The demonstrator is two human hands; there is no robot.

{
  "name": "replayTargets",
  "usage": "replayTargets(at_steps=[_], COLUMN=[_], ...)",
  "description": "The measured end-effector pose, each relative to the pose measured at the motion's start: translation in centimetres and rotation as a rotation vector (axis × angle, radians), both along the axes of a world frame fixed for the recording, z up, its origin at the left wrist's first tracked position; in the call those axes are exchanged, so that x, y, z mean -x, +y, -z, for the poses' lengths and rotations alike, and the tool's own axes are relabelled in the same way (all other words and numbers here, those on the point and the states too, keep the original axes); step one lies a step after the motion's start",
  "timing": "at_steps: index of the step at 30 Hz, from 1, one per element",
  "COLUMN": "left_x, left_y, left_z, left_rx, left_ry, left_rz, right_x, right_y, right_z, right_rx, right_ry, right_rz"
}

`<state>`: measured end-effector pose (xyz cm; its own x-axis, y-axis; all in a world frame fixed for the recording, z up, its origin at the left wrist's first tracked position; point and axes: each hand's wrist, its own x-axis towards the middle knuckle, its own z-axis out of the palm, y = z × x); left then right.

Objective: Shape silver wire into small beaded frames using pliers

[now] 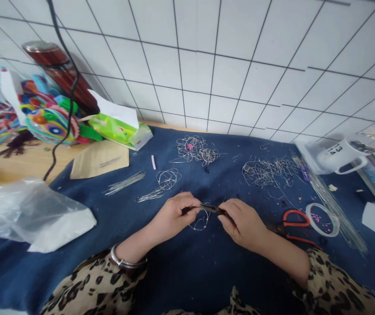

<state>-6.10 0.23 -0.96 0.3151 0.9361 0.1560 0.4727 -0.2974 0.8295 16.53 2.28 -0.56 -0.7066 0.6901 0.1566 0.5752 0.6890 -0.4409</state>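
My left hand [177, 214] is closed, thumb and forefinger pinching a thin wire ring with small pink beads [200, 228] that hangs below the fingertips. My right hand [243, 221] is wrapped round dark pliers [210, 208], whose jaws point left and meet the wire close to the left fingertips. Most of the pliers' handles are hidden in the palm. Beyond the hands lie a bare wire flower shape [169, 179], a bundle of short wires [150, 195] and more bent wire flowers [192, 148]. Beside my right forearm lies a tool with orange-red handles [295, 218], partly covered by the arm.
On the right are tangled wire [266, 170], a round dish of pink beads [323, 220], long straight wires [341, 214] and a white mug [341, 153]. Leftward lie straight wires [125, 183], a plastic bag [33, 210], a tissue pack [118, 127] and a hanging black cable [72, 87].
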Motion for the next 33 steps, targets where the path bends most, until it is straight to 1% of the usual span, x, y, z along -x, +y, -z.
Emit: replayTargets(at_steps=[4,10,17,22,29,33], left_x=[0.04,0.08,-0.07,-0.08,0.1,0.06], left_y=[-0.07,-0.14,-0.17,-0.19,-0.18,-0.19], left_z=[-0.04,-0.09,-0.21,-0.08,0.09,-0.11], left_rx=[0.034,0.055,0.053,0.073,0.107,0.119], left_ry=[-0.011,-0.001,0.009,0.02,0.018,0.01], left_rz=[0.016,0.022,0.015,0.022,0.037,0.037], right_x=[-0.2,-0.39,-0.45,-0.59,-0.59,-0.54], right_y=[0.25,0.44,0.62,0.68,0.59,0.35], right_z=[-0.36,-0.71,-0.62,-0.51,-0.33,-0.37], right_rx=[-0.113,-0.293,-0.377,-0.36,-0.232,-0.124], right_ry=[-0.052,-0.203,-0.258,-0.265,-0.225,-0.138], right_rz=[-0.04,-0.088,-0.117,-0.121,-0.111,-0.072])
